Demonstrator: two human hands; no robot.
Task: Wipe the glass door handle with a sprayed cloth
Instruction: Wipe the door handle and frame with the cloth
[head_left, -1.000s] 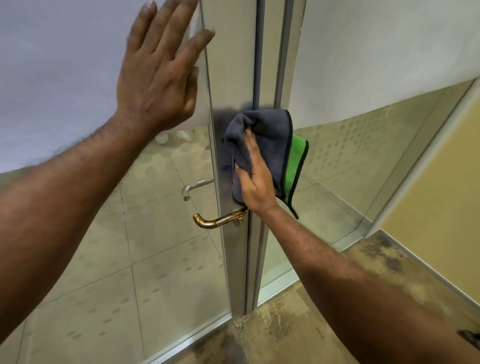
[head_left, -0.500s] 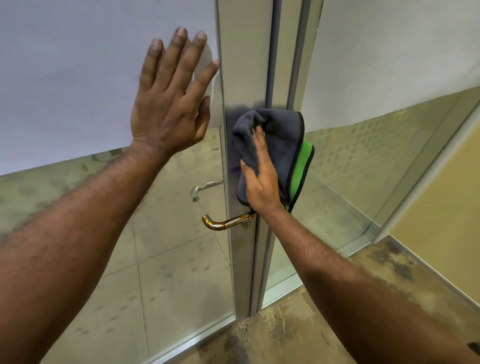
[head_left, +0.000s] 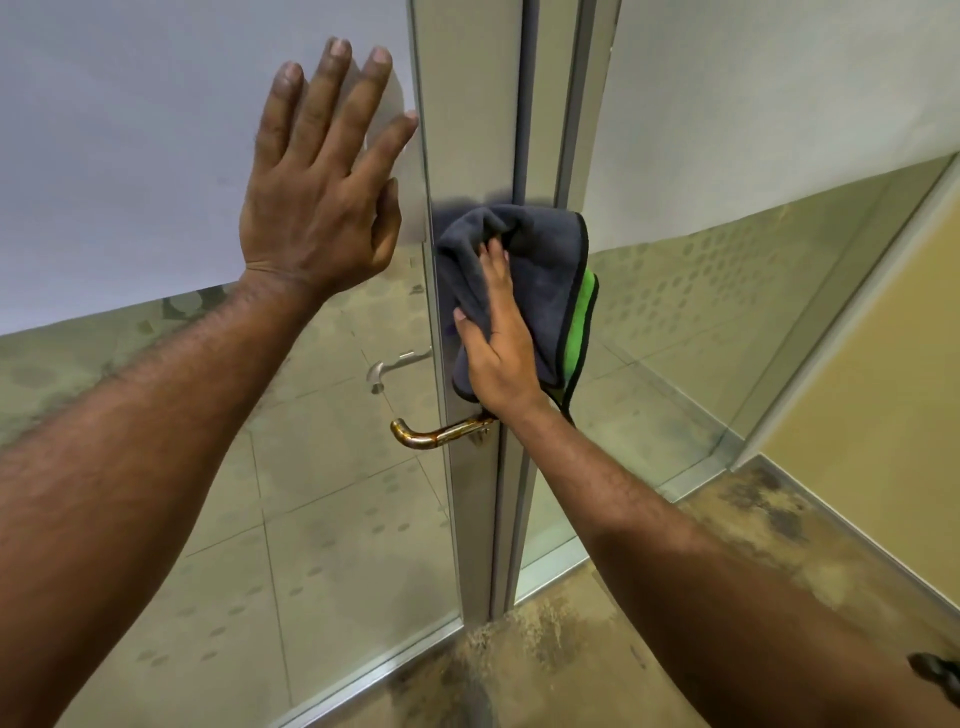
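Since 1 s ago the right hand (head_left: 501, 358) w/ grey cloth (head_left: 524, 291) pressed flat barely moved – on the frame just above brass handle (head_left: 441, 434), handle not wiped yet. Left hand (head_left: 322, 182) open, flat on glass.

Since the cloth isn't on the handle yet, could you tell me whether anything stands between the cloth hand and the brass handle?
Nothing visible does. The right hand presses the grey cloth flat on the metal door frame, just above the brass handle. The left hand rests on the glass, well off to the side.
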